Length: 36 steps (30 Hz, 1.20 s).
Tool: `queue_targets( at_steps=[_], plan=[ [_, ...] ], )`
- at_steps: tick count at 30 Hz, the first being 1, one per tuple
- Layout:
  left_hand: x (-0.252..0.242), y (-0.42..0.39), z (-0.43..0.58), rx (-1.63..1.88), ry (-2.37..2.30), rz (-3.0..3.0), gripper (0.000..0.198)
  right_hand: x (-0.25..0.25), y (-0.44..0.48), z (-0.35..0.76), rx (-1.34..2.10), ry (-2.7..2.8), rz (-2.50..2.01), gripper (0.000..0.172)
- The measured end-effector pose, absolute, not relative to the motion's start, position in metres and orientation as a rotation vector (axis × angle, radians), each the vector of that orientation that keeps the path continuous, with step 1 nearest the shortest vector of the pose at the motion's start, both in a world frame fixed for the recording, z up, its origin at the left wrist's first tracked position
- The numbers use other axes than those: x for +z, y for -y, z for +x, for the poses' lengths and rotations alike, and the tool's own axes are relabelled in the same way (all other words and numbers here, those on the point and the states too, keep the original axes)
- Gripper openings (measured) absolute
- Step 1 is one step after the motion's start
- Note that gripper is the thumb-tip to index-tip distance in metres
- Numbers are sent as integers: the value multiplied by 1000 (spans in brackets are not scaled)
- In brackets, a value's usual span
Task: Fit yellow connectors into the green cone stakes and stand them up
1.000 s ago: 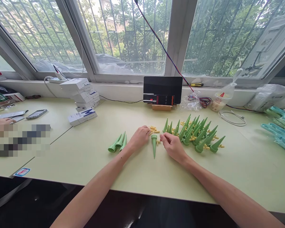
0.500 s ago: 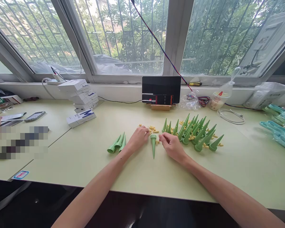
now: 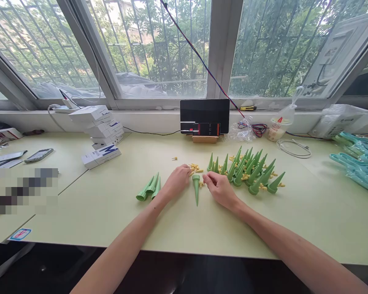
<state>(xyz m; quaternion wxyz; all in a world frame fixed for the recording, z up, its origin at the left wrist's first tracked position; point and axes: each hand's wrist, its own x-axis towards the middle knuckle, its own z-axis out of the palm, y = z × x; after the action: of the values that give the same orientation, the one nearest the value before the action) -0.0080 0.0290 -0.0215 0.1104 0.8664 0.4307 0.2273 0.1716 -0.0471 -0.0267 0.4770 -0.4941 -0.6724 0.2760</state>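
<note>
Green, slightly glossy, plastic-looking: the long tapered cone [image 3: 196,192] lies on the pale yellow-green tabletop [image 3: 110,212], between the two hands. Its wide end, a broader round collar, faces the far side of the table; its narrow tip points toward the near edge. A small yellow plastic-looking fitting [image 3: 201,184] shows just beside the upper shaft, on the right; whether it is joined to the cone cannot be determined. The left hand [image 3: 178,179] reaches palm down, fingertips at a loose pile of small yellow fittings [image 3: 196,168]; whether it grasps one is hidden. The right hand [image 3: 219,185] is curled, thumb and index finger drawn together near the collar; whether anything sits between them cannot be told. A single small yellow fitting with a thin stem [image 3: 174,158] lies beyond the left hand. To the left, a small group of green hollow cones [image 3: 149,187] lies with wide open ends nearest. To the right, numerous green cones with yellow side fittings [image 3: 248,171] stand close together, several tilted, points up.
</note>
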Motion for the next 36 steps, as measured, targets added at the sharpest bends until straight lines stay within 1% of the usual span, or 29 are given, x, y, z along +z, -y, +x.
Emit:
queue_targets(
  at_steps=[6,20,30,36],
  plan=[
    [-21,-31,-10,650,-1307,2533,33,-28,46,171,670,1649,-1190,39],
    [-25,-38,-11,748,-1348,2447,30,-30,45,172,672,1650,-1183,39],
    [-24,-33,-7,795,-1382,2428,30,-29,46,172,677,1655,-1193,40],
    [-27,-33,-7,836,-1377,2365,20,-29,46,172,676,1663,-1189,39]
  ],
)
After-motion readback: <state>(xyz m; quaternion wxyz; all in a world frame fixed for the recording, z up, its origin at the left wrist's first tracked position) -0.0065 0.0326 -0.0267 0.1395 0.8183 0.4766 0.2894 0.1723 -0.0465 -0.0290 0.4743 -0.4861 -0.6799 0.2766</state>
